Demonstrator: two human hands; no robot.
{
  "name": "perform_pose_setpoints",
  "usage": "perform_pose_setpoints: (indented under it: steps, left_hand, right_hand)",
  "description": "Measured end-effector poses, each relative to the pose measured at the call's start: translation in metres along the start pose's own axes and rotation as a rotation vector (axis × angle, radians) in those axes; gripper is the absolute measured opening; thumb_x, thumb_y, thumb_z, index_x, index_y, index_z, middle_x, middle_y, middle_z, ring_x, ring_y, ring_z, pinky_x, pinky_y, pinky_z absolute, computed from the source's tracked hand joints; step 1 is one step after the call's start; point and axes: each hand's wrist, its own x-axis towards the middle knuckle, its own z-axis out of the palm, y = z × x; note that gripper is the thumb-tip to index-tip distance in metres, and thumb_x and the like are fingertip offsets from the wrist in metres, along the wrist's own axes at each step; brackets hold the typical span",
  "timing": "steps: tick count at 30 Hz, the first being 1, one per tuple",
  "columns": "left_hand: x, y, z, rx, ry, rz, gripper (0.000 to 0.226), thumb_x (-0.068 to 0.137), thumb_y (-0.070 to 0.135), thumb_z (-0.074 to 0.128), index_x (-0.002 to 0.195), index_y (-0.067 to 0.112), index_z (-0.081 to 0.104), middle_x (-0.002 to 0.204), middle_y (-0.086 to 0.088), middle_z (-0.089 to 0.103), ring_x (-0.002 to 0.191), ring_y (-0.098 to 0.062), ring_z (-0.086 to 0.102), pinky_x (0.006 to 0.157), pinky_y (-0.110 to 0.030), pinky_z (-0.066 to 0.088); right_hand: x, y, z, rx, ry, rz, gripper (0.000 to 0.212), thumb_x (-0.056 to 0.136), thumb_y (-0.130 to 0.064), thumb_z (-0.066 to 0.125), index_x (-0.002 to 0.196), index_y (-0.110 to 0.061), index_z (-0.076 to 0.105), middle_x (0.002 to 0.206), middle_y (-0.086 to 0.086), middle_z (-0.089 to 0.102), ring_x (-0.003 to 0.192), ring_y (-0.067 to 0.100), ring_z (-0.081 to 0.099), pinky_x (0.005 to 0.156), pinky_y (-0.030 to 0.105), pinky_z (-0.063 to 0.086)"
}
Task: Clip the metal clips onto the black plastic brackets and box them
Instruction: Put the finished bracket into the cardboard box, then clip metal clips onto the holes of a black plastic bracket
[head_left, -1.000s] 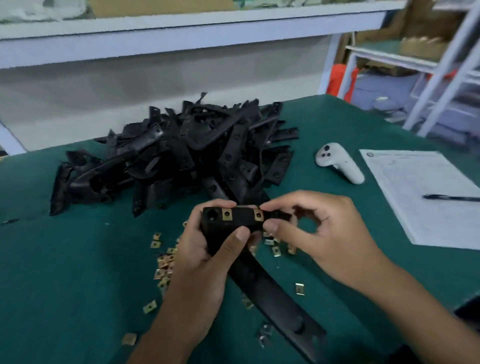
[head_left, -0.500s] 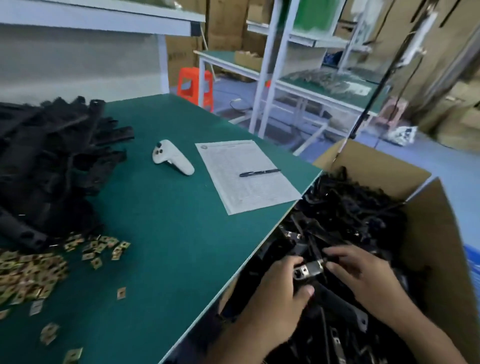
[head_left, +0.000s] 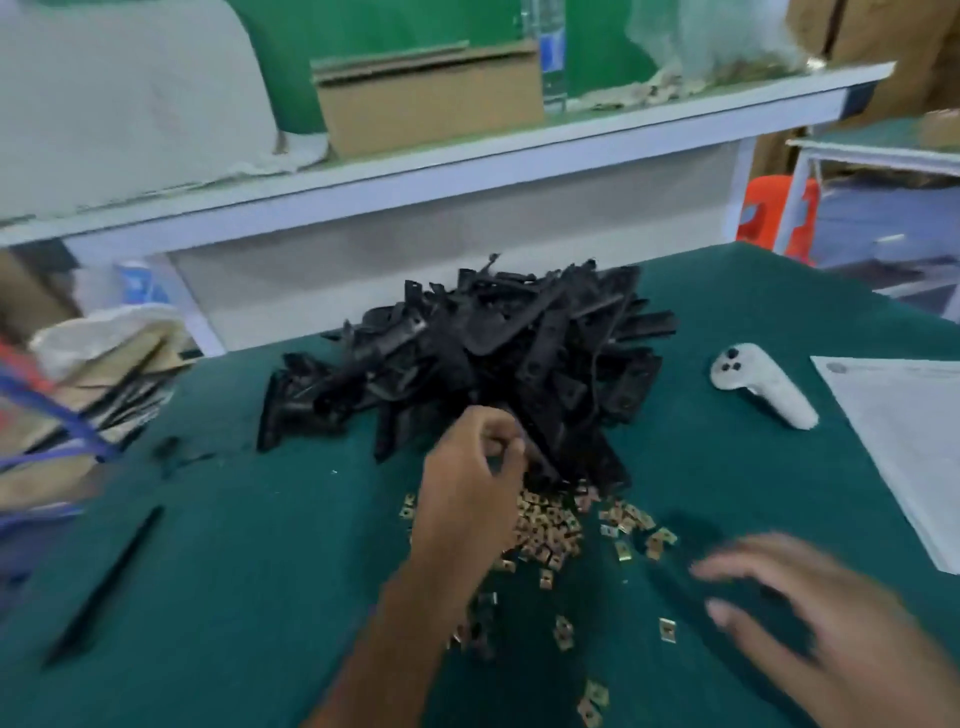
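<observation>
Step in hand looks like fetching a fresh part: the left hand (head_left: 470, 488) is at the near edge of the heap of black plastic brackets (head_left: 483, 364) in the centre of the frame, fingers curled in against a bracket at the foot of the heap; whether it actually grips one yet I cannot tell, the knuckles hide the contact. The right hand (head_left: 810, 618), lower right of the frame, is blurred, fingers spread and relaxed, holding nothing, hovering over the green table (head_left: 234, 597) just right of the scatter of small brass-coloured metal clips (head_left: 550, 530). Those clips lie directly below the heap, some under the left wrist. No box in view, so boxing isn't the current step. Next move, as I judge it: pull one bracket free of the tangle without dragging its neighbours, and have the right hand pinch a single clip from the scatter. White handheld controller (head_left: 758, 389) and a printed paper sheet (head_left: 909, 441) sit at right, clear of the work.
</observation>
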Motion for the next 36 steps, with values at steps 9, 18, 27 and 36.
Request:
perform_pose_setpoints:
  steps: [9,18,27,36]
  left_hand:
    - [0.073,-0.101,-0.050,0.008,0.145,-0.528,0.073,0.093,0.041,0.071,0.150,0.011,0.036,0.140,-0.009,0.053,0.122,-0.031,0.054,0.096,-0.044,0.049]
    - [0.038,-0.108,-0.047,-0.694,0.185,-0.695,0.021,0.100,0.005,0.045,0.089,0.005,0.062,0.081,-0.011,0.065,0.065,-0.018,0.059,0.054,-0.028,0.047]
    - [-0.008,-0.093,-0.063,-1.030,0.355,-0.282,0.027,0.088,0.019,0.062,0.113,0.014,0.073,0.099,0.003,0.074,0.092,-0.009,0.071,0.080,-0.021,0.058]
    - [-0.004,-0.108,-0.078,-1.624,0.360,-0.429,0.028,0.091,0.049,0.057,0.080,0.030,0.074,0.081,0.020,0.067,0.098,0.003,0.068,0.103,-0.037,0.044]
  right_hand:
    - [0.115,-0.063,0.095,-0.112,-0.425,-0.294,0.041,0.101,-0.046,0.054,0.141,-0.040,0.048,0.137,-0.016,0.038,0.131,0.008,0.031,0.106,0.025,0.031]
    - [0.147,-0.040,0.120,-0.022,-0.373,-0.334,0.021,0.109,-0.038,0.040,0.121,-0.044,0.056,0.108,-0.031,0.040,0.103,-0.006,0.037,0.077,0.007,0.032]
    - [0.142,-0.037,0.117,0.331,-0.274,-0.124,0.015,0.104,-0.049,0.034,0.095,-0.044,0.045,0.096,-0.020,0.053,0.075,0.006,0.050,0.064,0.027,0.041]
    - [0.141,-0.035,0.122,0.430,-0.262,-0.041,0.014,0.101,-0.036,0.051,0.088,-0.038,0.046,0.077,-0.010,0.059,0.055,0.006,0.044,0.050,0.022,0.036]
